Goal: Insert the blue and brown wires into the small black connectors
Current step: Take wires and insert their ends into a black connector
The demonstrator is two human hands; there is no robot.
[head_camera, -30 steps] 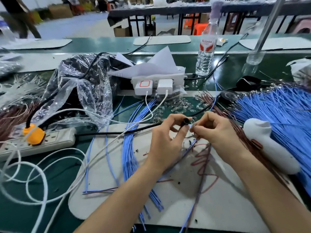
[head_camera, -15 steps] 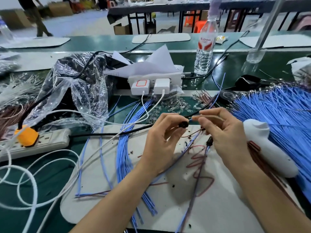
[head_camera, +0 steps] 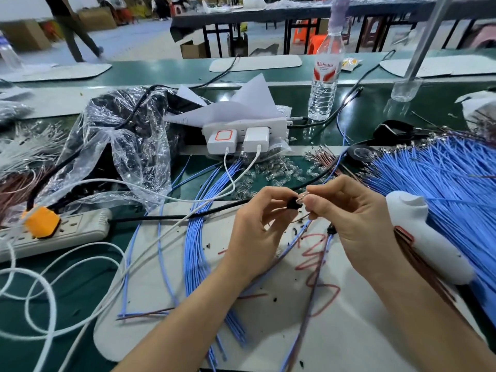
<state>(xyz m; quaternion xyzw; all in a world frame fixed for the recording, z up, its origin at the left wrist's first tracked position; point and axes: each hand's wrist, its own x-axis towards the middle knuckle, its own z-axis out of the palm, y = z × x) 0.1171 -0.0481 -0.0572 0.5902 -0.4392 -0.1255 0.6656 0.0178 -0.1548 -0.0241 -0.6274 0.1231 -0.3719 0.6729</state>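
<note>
While the left hand [head_camera: 257,232] pinches a small black connector [head_camera: 292,204], the right hand [head_camera: 357,218] pinches a thin wire [head_camera: 302,196] beside it.
The wire's tip sits at the connector's right side, just right of the frame's centre; whether it is in, I cannot tell. A second connector [head_camera: 332,230] hangs under the right hand.

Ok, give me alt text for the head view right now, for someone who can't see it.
Two bare hands meet over a white mat: the left hand pinches a small black connector while the right hand pinches a thin wire end right at it. A fanned pile of blue wires lies to the right.
</note>
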